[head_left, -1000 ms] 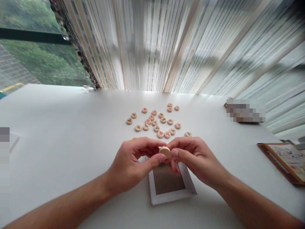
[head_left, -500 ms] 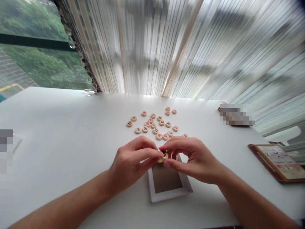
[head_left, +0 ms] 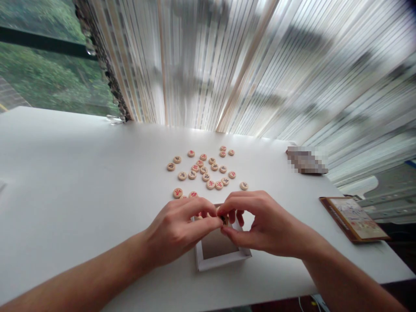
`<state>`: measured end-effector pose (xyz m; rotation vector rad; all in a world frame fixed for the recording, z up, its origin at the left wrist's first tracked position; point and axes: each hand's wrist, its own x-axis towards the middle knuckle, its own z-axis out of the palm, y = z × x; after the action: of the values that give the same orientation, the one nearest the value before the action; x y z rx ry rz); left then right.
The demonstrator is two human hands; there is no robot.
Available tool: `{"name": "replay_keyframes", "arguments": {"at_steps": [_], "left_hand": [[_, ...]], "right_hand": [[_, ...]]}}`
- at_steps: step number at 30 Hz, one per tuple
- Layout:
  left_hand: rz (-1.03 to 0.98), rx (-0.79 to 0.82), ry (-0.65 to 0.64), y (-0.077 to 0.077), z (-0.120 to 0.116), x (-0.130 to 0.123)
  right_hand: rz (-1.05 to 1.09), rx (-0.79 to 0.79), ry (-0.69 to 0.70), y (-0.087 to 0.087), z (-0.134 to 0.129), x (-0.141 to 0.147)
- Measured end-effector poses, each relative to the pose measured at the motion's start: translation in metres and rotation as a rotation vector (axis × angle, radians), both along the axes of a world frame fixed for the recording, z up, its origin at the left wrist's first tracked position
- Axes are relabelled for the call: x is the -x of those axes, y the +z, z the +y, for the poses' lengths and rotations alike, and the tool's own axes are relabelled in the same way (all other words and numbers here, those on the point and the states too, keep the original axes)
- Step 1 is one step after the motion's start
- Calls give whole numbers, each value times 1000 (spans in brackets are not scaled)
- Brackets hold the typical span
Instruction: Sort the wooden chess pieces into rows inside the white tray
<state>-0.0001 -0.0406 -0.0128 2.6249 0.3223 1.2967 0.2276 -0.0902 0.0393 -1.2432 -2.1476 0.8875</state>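
A small shallow box (head_left: 224,261) with white walls and a brown bottom lies on the white table. Over its far part my left hand (head_left: 182,223) and my right hand (head_left: 263,219) meet, fingertips pinched round a round wooden piece (head_left: 224,220) with a black character. The fingers partly hide it. Beyond the hands several round pieces with red or black characters lie scattered, among them a red-marked piece (head_left: 177,193) and a black-marked piece (head_left: 244,186). More pieces show partly behind my left hand.
On the right of the table (head_left: 81,182) lies a brown-edged booklet or box (head_left: 360,219). A blurred-out object (head_left: 307,160) rests farther back. A striped string curtain (head_left: 191,65) hangs behind the table, with a window at the left.
The view has shifted, so the table items appear farther left. Both hands have come down slightly over the box, still holding the piece. More red-marked pieces show beyond my left hand.
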Motion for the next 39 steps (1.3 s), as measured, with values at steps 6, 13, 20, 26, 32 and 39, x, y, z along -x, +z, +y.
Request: {"name": "replay_keyframes", "arguments": {"at_steps": [6,13,20,26,32,39], "left_hand": [[-44,133,43,-4,5,0],[-53,183,83,-2,13,2],[-15,175,107,-3,13,1],[-11,183,122,-3,13,1],[-6,176,117,-3,13,1],[-7,187,105,-3,12,1]], "right_hand": [[-72,-86,-70,-1,12,-29],[-67,-67,-91,-22,19,-54],[-168,-87,-53,-28,15,-48],[-192,-100,-43,-31,13,-45],[-172,-108,-46,-33,12,-43],[-206,-95,-45,-34,11,-42]]}}
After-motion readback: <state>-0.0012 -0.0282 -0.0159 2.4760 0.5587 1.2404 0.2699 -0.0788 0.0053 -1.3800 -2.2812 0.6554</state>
